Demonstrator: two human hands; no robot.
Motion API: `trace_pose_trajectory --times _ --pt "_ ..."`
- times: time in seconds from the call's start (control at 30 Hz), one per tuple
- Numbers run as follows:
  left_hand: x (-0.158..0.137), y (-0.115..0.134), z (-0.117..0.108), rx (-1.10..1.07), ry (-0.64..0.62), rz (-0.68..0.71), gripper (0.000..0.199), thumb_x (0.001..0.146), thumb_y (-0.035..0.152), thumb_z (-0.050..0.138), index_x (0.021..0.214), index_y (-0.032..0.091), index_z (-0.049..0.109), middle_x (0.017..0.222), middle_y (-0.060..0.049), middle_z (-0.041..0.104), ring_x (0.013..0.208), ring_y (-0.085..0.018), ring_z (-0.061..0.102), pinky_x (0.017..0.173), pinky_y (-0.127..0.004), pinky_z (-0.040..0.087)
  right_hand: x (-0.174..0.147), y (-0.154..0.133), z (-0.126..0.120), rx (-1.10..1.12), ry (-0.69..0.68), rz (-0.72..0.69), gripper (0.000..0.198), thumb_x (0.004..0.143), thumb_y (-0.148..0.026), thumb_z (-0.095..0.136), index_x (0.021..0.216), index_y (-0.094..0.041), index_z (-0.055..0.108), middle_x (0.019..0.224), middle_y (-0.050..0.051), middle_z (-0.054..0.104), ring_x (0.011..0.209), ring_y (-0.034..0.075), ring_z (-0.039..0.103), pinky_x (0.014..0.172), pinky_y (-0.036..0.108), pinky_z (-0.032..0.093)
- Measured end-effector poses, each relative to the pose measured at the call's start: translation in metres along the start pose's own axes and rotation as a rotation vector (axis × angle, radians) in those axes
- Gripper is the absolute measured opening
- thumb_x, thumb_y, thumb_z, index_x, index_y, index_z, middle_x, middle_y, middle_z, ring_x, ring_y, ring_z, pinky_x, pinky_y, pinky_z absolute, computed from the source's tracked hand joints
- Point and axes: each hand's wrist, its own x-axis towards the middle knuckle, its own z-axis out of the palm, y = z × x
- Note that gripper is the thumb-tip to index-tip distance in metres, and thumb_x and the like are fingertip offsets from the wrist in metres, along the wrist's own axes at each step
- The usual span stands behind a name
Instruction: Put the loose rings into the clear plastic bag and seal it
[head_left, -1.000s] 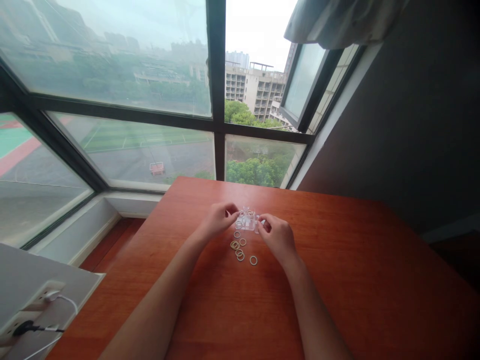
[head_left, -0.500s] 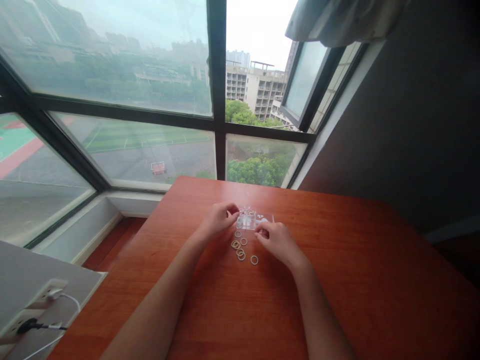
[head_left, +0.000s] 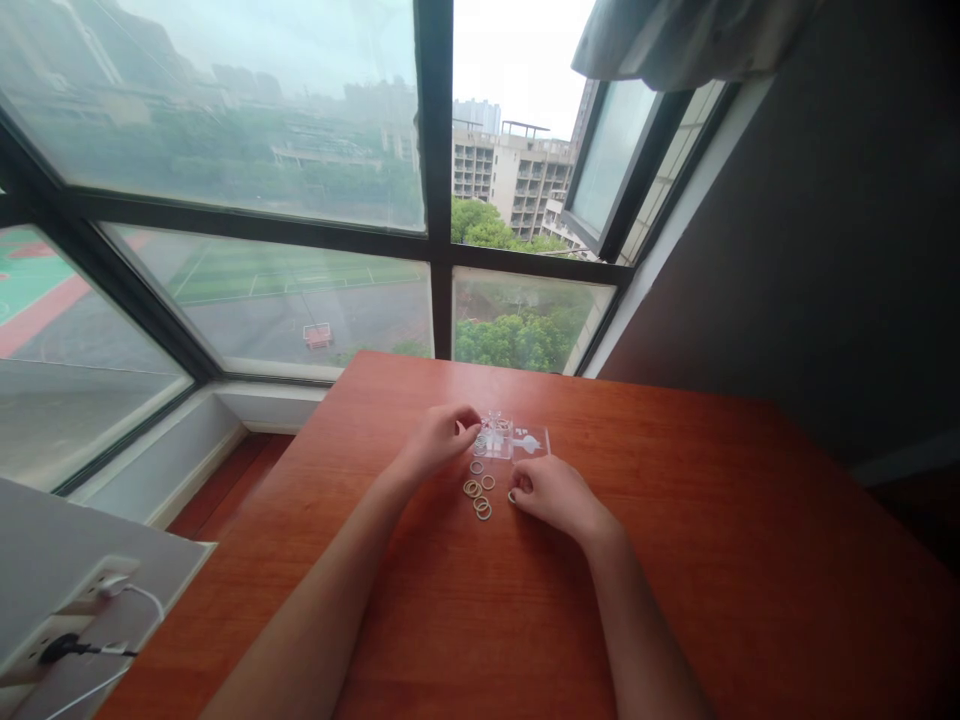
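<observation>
A small clear plastic box [head_left: 495,440] with upright pegs stands near the table's far edge, with a flat clear panel with white marks [head_left: 531,440] at its right. My left hand [head_left: 448,437] is closed at the box's left side, thumb and curled fingers gripping its edge. Between the fingertips of my right hand [head_left: 553,488] is a pale ring [head_left: 512,496], low over the tabletop in front of the panel. Several loose rings [head_left: 472,488] lie between my hands, some overlapping. Other rings appear in or behind the box, partly hidden by glare.
The reddish-brown wooden table [head_left: 442,620] reaches to the windows. A dark window frame [head_left: 441,300] rises beyond its far edge, with one pane open at right. Wall sockets with plugged-in cables [head_left: 82,645] are at lower left, and a curtain [head_left: 675,45] hangs at upper right.
My right hand has moved down and toward me from beside the panel and has taken hold of the ring that lay apart at right. My left hand stays at the box.
</observation>
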Motion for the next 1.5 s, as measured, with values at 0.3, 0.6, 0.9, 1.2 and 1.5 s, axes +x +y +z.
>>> trace_pose_trajectory --times 0.3,0.6,0.9,1.2,1.5 --pt "0.0 0.005 0.001 -0.023 0.014 0.016 0.016 0.08 0.024 0.056 0.081 0.016 0.07 0.074 -0.003 0.069 0.064 -0.012 0.057 0.058 -0.021 0.04 0.007 0.003 0.002 0.076 0.272 -0.008 0.008 0.075 -0.021 0.06 0.074 -0.024 0.068 0.063 -0.003 0.064 0.058 0.012 0.054 0.054 0.022 0.029" --pt "-0.001 0.019 0.004 -0.183 -0.058 -0.019 0.019 0.082 0.028 0.055 0.082 0.014 0.069 0.069 -0.001 0.065 0.06 -0.011 0.053 0.056 -0.021 0.039 0.012 0.004 0.001 0.197 0.592 -0.038 0.011 0.078 -0.025 0.057 0.08 -0.02 0.067 0.057 -0.004 0.054 0.055 0.011 0.049 0.057 0.022 0.034" --pt "-0.003 0.039 0.016 -0.334 -0.171 0.025 0.018 0.082 0.028 0.056 0.078 0.014 0.067 0.069 -0.001 0.063 0.062 -0.01 0.051 0.056 -0.02 0.039 0.009 -0.002 0.0 0.187 0.64 -0.093 0.012 0.08 -0.023 0.056 0.083 -0.019 0.067 0.059 -0.003 0.055 0.058 0.012 0.05 0.058 0.021 0.035" --pt "-0.002 0.034 0.02 -0.272 -0.095 0.005 0.017 0.08 0.027 0.057 0.074 0.014 0.066 0.067 -0.001 0.062 0.062 -0.011 0.051 0.056 -0.021 0.039 0.01 -0.001 0.001 0.157 0.656 -0.074 0.014 0.081 -0.024 0.055 0.085 -0.02 0.068 0.063 -0.001 0.059 0.059 0.013 0.052 0.059 0.022 0.035" --pt "0.002 0.008 0.008 -0.157 -0.005 -0.012 0.021 0.081 0.029 0.055 0.079 0.013 0.068 0.07 -0.003 0.066 0.062 -0.012 0.055 0.057 -0.021 0.041 0.01 -0.001 0.001 0.148 0.653 -0.071 0.014 0.081 -0.022 0.054 0.085 -0.02 0.068 0.063 -0.001 0.059 0.06 0.013 0.052 0.06 0.022 0.035"
